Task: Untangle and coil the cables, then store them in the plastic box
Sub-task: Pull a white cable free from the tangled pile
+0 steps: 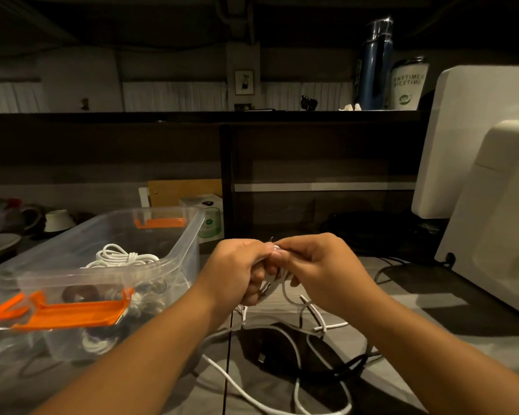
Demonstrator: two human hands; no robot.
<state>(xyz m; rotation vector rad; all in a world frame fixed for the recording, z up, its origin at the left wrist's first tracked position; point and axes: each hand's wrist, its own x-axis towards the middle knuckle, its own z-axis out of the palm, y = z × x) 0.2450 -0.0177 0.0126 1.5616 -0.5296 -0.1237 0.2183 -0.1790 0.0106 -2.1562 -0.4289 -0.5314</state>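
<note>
White cable (pixel 285 290) is pinched by both hands, left (pixel 237 271) and right (pixel 318 265); box (pixel 174 265) at 9 o'clock holds coils (pixel 120 256).

A dark ledge (pixel 162 116) runs across the middle of the frame, carrying at upper right a blue flask (pixel 375 64), a white cup (pixel 409 85) (lettering printed across its side) and a crumpled tissue (pixel 350 107). A small framed picture (pixel 244 82) hangs at top centre. Two white rounded casings (pixel 477 130) fill the right edge. At centre left, a white-and-green carton (pixel 212 220) stands before a brown board (pixel 186 191); a pale bowl (pixel 58 220) sits at far left.
</note>
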